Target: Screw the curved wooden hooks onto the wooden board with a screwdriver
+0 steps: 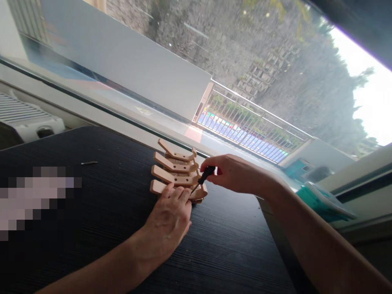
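A light wooden rack with several angled arms [165, 174] lies on the dark table, dark holes showing along its pieces. My left hand [171, 214] presses on the nearest arm of the rack, fingers bent over the wood and gripping it. In my right hand [225, 173] is a screwdriver [206, 174] with a black handle, held between thumb and fingers. Its thin shaft slants down to the left, and the tip meets the near wooden piece just right of my left fingers. Whether a screw sits under the tip cannot be made out.
A small thin metal piece [89, 163] lies on the black table [122, 228], left of the rack. A blurred patch [33, 200] covers the table's left. Behind are a window, a white slatted appliance [27, 118] at left and a teal bin [321, 204] at right.
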`<state>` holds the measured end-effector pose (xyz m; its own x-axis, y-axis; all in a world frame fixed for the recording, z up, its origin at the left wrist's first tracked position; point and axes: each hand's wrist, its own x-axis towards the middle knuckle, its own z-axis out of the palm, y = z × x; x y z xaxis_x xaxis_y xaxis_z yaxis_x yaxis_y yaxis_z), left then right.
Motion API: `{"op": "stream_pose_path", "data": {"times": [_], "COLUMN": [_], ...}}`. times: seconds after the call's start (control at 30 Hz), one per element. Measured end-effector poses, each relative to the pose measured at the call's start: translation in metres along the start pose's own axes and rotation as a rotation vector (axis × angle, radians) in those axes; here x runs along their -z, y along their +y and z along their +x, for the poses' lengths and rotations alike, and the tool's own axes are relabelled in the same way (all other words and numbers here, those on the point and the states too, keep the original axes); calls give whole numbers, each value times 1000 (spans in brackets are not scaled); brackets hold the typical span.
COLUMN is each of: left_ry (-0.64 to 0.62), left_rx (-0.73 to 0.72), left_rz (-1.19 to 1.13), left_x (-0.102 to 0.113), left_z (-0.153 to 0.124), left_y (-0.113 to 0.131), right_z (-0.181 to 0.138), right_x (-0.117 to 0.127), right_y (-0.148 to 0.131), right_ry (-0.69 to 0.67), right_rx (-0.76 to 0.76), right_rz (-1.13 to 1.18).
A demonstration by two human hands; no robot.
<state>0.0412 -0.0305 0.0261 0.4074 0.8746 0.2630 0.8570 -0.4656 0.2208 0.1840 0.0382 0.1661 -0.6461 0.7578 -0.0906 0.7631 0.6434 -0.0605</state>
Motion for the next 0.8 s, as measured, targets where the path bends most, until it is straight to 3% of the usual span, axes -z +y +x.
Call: {"op": "stream_pose_path", "data": {"times": [0.2,0.47,0.8], "left_ry": [3,23,60], "left_rx": [1,-11,-26], "left_rz": [28,46,47], "left_x": [-1,-1,-4], "left_z": [1,2,-1], "left_y": [0,1,0], "right_z": [2,0,-3], "right_x": [-1,-2,-4], "right_y": [5,3,2], "right_ry": [-29,-78,-44], "right_rx": [30,-61,-32], "right_rz": [54,113,66]}}
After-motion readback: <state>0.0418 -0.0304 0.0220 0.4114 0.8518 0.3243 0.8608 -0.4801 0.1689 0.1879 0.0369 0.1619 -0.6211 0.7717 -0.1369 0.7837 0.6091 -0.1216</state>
